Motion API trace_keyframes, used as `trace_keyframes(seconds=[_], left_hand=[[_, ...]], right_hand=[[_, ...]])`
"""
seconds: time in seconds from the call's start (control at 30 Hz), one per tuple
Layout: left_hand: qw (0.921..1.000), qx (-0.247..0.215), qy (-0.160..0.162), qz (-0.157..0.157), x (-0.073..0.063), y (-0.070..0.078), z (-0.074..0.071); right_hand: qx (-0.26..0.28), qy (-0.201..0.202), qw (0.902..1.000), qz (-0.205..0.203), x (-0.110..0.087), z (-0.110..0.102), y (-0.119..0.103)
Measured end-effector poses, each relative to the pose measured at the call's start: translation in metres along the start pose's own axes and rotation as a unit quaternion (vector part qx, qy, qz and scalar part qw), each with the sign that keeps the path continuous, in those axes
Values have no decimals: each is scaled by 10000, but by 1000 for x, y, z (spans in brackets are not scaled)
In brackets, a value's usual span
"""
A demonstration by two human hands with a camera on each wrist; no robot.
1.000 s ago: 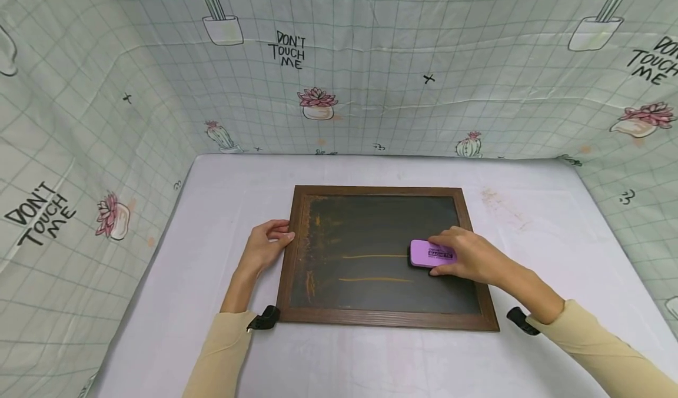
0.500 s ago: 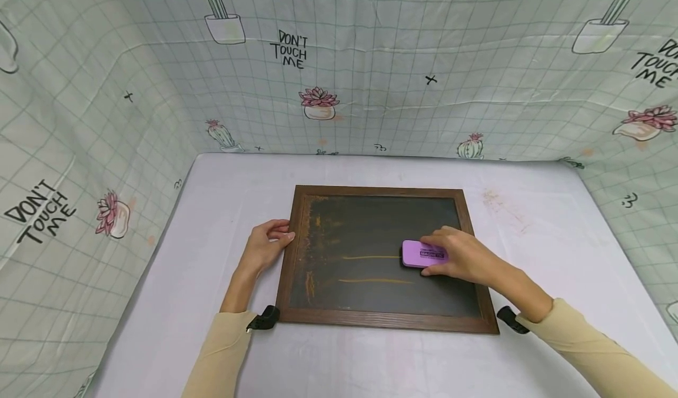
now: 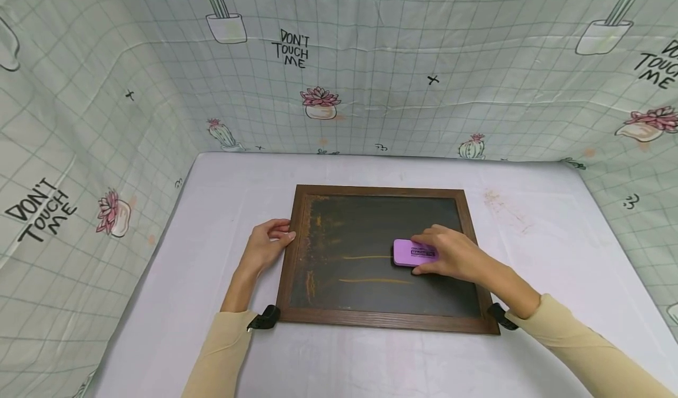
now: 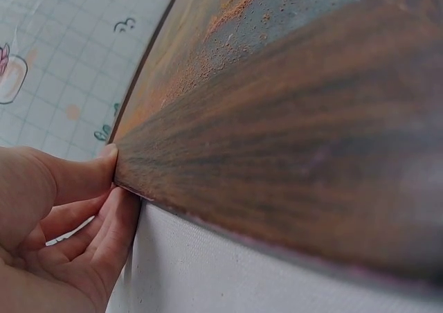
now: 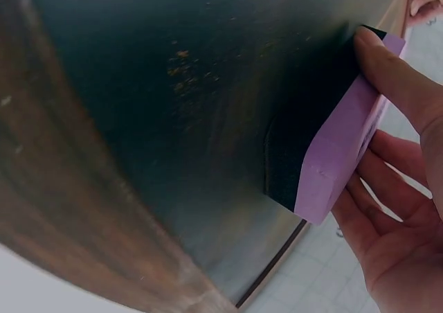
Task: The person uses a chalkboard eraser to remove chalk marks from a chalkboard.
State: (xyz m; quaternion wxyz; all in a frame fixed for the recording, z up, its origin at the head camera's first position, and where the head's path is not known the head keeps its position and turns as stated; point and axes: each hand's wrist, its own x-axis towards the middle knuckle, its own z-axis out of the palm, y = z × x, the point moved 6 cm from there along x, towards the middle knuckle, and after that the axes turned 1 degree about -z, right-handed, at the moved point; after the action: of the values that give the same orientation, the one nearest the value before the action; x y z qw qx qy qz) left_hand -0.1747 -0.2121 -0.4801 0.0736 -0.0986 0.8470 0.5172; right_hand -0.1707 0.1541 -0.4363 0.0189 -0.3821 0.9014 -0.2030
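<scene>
Chalkboard (image 3: 365, 233) lies flat on a white-covered table (image 3: 371, 362), near the middle of its width. Patterned cloth (image 3: 371, 62), gridded and printed with potted plants and lettering, stands behind and along both sides. Board frame (image 3: 381, 317) is brown; slate surface dark grey, with orange smears (image 3: 311, 286) along its left part. Two tan sleeves (image 3: 216, 357) reach in from the near side, black devices (image 3: 265, 317) at the wrists. Left hand (image 3: 269, 246) pinches the left frame edge, thumb at the upper edge, fingers against the outer side. Right hand (image 3: 450, 254) grips a purple eraser (image 3: 408, 252) by its two long sides, thumb on the near one, fingers on the far one. Eraser rests on the slate, right of centre, black pad towards the board, printed label upward. Its left end meets the upper yellow line (image 3: 365, 257); the lower yellow line (image 3: 375, 280) lies apart, nearer the person. Smallest items: orange chalk crumbs (image 4: 239, 8) beside the frame, seen in the left wrist view.
</scene>
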Motion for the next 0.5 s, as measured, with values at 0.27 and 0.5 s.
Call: trace_keyframes(seconds=[0.27,0.5], left_hand=[[10000,-49,-5,44,-1,0,0],[9998,-50,104,189,-3,4,-1]], right_hand=[[24,-45,10000,-53,8,4,-6],[-1,-53,9999,-155,17,7,-12]])
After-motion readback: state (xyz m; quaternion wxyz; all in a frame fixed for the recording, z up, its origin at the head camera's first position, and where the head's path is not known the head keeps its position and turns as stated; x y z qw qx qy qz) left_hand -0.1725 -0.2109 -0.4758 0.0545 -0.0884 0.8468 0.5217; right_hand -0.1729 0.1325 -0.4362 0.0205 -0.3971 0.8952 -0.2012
